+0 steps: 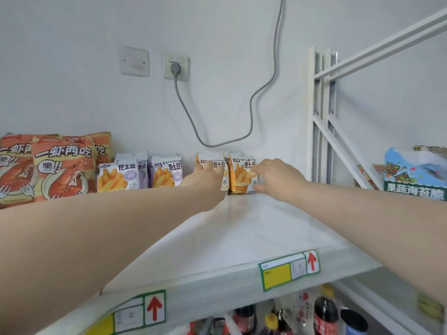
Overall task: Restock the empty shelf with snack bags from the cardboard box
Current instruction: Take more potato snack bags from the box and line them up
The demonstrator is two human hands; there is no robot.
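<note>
Two orange potato-stick snack bags stand upright side by side at the back of the white shelf (254, 228), against the wall. My left hand (205, 181) reaches in and holds the left orange bag (214, 163), fingers curled over its front. Beside it, my right hand (278, 177) holds the right orange bag (240, 176) by its right edge, with the fingers near the top and the thumb near the bottom. The cardboard box is out of view.
Left of the orange bags stand purple potato-stick bags (167, 172) and large orange shrimp-cracker bags (64, 168). A grey cable (188, 112) hangs from a wall socket above. A green-and-blue seaweed snack box (416, 182) sits right, past the white frame. Bottles (325, 315) fill the shelf below.
</note>
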